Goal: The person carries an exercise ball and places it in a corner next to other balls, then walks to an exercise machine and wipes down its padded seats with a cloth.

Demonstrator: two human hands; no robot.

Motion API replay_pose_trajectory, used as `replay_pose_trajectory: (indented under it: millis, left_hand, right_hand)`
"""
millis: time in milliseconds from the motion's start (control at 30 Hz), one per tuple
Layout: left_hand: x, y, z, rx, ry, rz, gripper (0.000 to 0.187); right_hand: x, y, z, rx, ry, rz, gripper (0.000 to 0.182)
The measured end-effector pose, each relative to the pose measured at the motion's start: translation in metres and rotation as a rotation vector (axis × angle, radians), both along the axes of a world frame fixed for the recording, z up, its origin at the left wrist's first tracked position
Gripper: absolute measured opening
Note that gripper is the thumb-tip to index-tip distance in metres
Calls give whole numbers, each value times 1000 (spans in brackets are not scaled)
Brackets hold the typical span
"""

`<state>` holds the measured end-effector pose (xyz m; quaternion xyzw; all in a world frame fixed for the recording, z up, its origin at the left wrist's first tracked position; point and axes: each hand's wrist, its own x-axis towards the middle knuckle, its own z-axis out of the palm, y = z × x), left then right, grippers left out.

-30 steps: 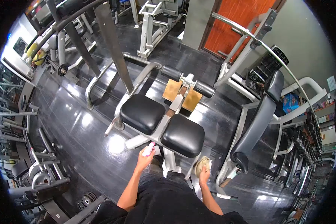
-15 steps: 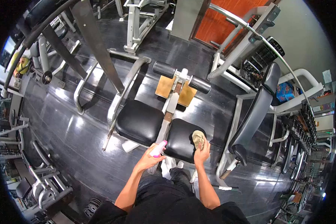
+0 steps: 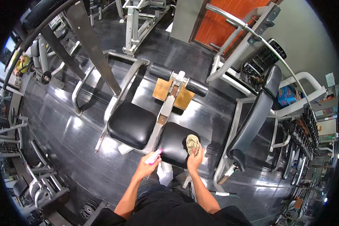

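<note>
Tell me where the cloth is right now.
In the head view, the cloth lies under the right hand, pressed on the right-hand black seat pad.

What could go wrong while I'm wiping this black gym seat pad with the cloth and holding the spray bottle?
The glossy dark floor may turn slippery if spray from the pink-topped spray bottle in your left hand drifts past the black padded seat. Your right hand presses the crumpled beige cloth near the pad's edge, beside the white metal frame, so knuckles might knock it.

No writing can be read here. The white paper sheet (image 3: 330, 79) on the right wall seems printed, but it is too small to read.
</note>
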<state>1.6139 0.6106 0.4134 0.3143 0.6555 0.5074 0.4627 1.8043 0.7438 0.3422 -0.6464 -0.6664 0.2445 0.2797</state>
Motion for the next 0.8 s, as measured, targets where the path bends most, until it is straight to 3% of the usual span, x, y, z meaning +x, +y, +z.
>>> replay_pose_trajectory:
  millis: [67, 133, 233, 333, 667, 800]
  left_hand:
    - [8, -5, 0, -166, -31, 64, 16]
    - [19, -8, -3, -147, 14, 117, 17]
    - [30, -12, -8, -170, 158, 175, 17]
    - [41, -12, -11, -129, 266, 176, 17]
    - [61, -4, -18, -204, 378, 210, 19]
    - [67, 0, -7, -275, 401, 89, 21]
  right_hand:
    - [11, 3, -22, 36, 316, -78, 34]
    - [29, 8, -34, -191, 574, -255, 36]
    - [43, 13, -23, -177, 811, -417, 38]
    - [73, 11, -24, -178, 695, -430, 38]
    - [118, 2, -15, -186, 725, -408, 38]
    - [113, 3, -11, -200, 714, -380, 39]
